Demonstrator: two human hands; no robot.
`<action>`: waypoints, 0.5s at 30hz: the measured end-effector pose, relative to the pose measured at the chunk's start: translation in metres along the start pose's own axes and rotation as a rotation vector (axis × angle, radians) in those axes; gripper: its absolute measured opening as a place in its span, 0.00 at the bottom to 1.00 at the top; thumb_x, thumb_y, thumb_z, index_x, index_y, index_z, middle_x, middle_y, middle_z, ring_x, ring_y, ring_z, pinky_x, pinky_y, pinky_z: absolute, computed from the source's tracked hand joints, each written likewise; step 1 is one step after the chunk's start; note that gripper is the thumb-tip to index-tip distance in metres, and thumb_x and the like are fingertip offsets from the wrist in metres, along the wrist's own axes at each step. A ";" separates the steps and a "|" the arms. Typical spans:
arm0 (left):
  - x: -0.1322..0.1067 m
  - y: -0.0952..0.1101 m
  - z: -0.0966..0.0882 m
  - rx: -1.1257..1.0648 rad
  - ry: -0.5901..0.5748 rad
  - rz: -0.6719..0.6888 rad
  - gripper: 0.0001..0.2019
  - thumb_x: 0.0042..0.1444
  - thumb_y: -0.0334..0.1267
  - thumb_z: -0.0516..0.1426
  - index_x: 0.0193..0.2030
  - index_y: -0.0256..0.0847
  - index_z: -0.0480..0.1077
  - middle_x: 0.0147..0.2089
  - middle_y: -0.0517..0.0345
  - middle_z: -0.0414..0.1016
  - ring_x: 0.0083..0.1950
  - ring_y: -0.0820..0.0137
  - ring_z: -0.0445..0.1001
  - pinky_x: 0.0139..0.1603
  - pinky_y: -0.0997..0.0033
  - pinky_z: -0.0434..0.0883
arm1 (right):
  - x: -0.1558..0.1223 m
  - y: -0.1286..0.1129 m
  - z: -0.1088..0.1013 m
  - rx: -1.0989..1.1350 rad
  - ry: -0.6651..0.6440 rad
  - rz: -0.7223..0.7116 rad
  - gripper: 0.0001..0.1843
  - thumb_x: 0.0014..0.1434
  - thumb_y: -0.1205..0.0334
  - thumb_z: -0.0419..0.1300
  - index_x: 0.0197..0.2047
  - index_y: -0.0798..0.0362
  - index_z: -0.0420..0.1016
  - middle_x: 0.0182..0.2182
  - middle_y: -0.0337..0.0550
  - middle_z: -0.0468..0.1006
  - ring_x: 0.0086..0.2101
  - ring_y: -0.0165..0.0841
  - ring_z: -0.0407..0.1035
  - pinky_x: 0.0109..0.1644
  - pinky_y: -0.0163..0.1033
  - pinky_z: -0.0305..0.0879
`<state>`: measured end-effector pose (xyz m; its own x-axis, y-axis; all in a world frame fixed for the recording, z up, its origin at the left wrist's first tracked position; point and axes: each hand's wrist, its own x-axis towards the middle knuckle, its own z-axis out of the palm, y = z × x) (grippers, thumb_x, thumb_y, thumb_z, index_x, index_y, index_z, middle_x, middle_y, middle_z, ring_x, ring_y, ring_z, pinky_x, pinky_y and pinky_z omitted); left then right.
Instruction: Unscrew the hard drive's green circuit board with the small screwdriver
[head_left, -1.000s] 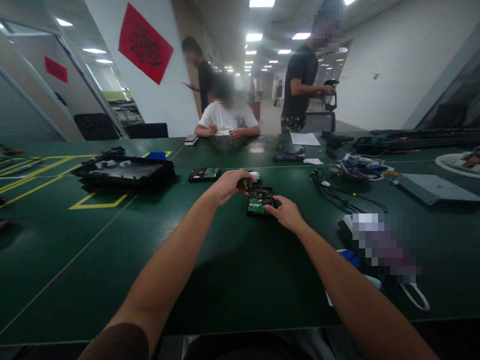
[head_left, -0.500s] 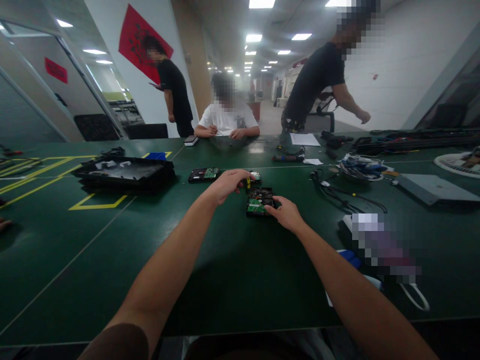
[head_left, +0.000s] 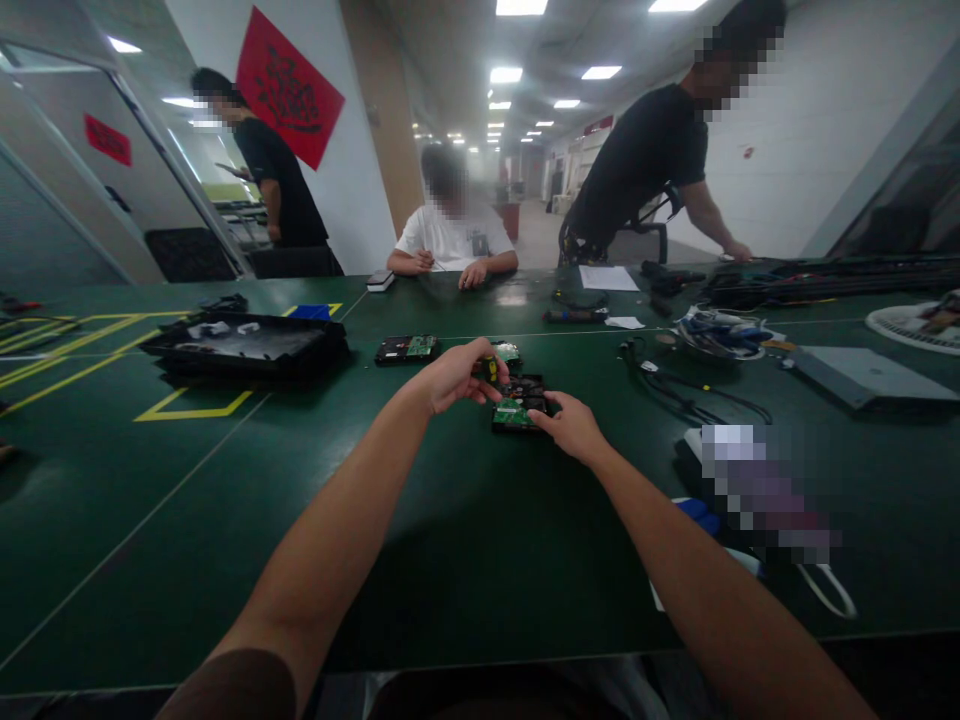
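A hard drive (head_left: 517, 402) with its green circuit board facing up lies on the green table (head_left: 225, 520) in front of me. My right hand (head_left: 570, 425) rests on its near right corner, fingers curled against it. My left hand (head_left: 459, 372) hovers just above the drive's far left end, fingers closed round a small yellow-and-black screwdriver (head_left: 491, 369) whose tip points down at the drive. A second drive (head_left: 407, 348) lies to the left, and part of a third (head_left: 509, 351) shows behind my left hand.
A black plastic case (head_left: 247, 343) lies at the left by yellow floor-style markings. Cables (head_left: 697, 385), a grey flat box (head_left: 870, 375) and tools sit at the right. One person sits across the table; two others stand behind it.
My left hand has closed tighter on the screwdriver and shifted slightly right toward the drive. The standing person at the left walked further left; the one at the right leaned onto the table.
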<state>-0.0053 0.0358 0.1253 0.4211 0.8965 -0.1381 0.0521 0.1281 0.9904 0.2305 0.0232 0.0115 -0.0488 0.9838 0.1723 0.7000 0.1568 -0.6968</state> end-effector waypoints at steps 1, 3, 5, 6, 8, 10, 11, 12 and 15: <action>-0.001 0.001 -0.001 0.025 0.008 -0.002 0.16 0.60 0.46 0.54 0.41 0.35 0.77 0.42 0.45 0.80 0.30 0.69 0.78 0.24 0.74 0.67 | 0.000 -0.001 0.000 0.003 0.000 0.011 0.30 0.61 0.49 0.68 0.62 0.55 0.76 0.38 0.49 0.83 0.37 0.39 0.77 0.41 0.41 0.72; -0.003 0.003 -0.003 0.069 0.021 -0.008 0.16 0.60 0.45 0.56 0.43 0.35 0.78 0.42 0.46 0.80 0.29 0.70 0.77 0.24 0.73 0.66 | -0.001 -0.002 0.000 0.006 -0.003 0.034 0.30 0.60 0.49 0.68 0.62 0.55 0.76 0.39 0.49 0.83 0.38 0.39 0.78 0.42 0.41 0.72; -0.003 0.003 -0.003 0.094 0.051 0.002 0.16 0.59 0.45 0.57 0.45 0.36 0.77 0.42 0.47 0.79 0.29 0.70 0.77 0.25 0.73 0.66 | -0.001 -0.002 -0.001 0.009 -0.008 0.044 0.31 0.60 0.49 0.68 0.63 0.55 0.75 0.39 0.49 0.83 0.38 0.39 0.78 0.42 0.41 0.72; -0.002 0.002 -0.003 0.100 0.071 0.016 0.15 0.59 0.44 0.57 0.46 0.36 0.77 0.42 0.48 0.79 0.30 0.70 0.77 0.25 0.73 0.66 | -0.002 -0.002 -0.001 0.010 -0.012 0.048 0.31 0.61 0.48 0.68 0.63 0.55 0.75 0.39 0.49 0.83 0.38 0.39 0.78 0.42 0.41 0.72; 0.000 0.000 -0.003 0.101 0.106 0.050 0.13 0.60 0.43 0.57 0.44 0.37 0.76 0.42 0.48 0.80 0.29 0.70 0.76 0.26 0.72 0.66 | -0.002 -0.003 -0.001 0.009 -0.016 0.053 0.31 0.61 0.48 0.67 0.63 0.55 0.75 0.39 0.49 0.83 0.38 0.39 0.78 0.42 0.41 0.72; 0.003 -0.002 -0.002 0.103 0.127 0.077 0.12 0.60 0.43 0.56 0.42 0.37 0.75 0.41 0.48 0.80 0.29 0.71 0.75 0.27 0.72 0.66 | -0.002 -0.004 -0.002 0.005 -0.013 0.054 0.31 0.61 0.47 0.67 0.63 0.54 0.75 0.39 0.49 0.83 0.38 0.39 0.77 0.42 0.41 0.72; 0.004 -0.004 -0.002 0.111 0.139 0.088 0.12 0.60 0.43 0.56 0.40 0.36 0.76 0.40 0.48 0.79 0.29 0.72 0.74 0.27 0.72 0.65 | -0.002 -0.004 -0.002 0.003 -0.013 0.052 0.31 0.61 0.47 0.67 0.62 0.54 0.76 0.39 0.49 0.83 0.38 0.39 0.77 0.42 0.41 0.72; 0.005 -0.004 -0.002 0.123 0.153 0.100 0.12 0.60 0.43 0.56 0.40 0.36 0.77 0.39 0.49 0.79 0.28 0.72 0.73 0.27 0.72 0.65 | -0.002 -0.005 -0.003 0.002 -0.012 0.049 0.31 0.61 0.48 0.67 0.62 0.54 0.76 0.39 0.49 0.83 0.38 0.39 0.77 0.42 0.41 0.72; 0.006 -0.005 0.000 0.154 0.176 0.136 0.13 0.59 0.43 0.58 0.40 0.37 0.79 0.36 0.50 0.77 0.28 0.73 0.71 0.26 0.72 0.63 | -0.002 -0.006 -0.003 -0.003 -0.010 0.045 0.30 0.61 0.48 0.68 0.62 0.54 0.76 0.39 0.49 0.83 0.38 0.39 0.77 0.42 0.41 0.72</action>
<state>-0.0030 0.0408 0.1191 0.2705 0.9627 0.0102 0.1483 -0.0522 0.9876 0.2290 0.0201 0.0174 -0.0243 0.9907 0.1336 0.7038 0.1119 -0.7015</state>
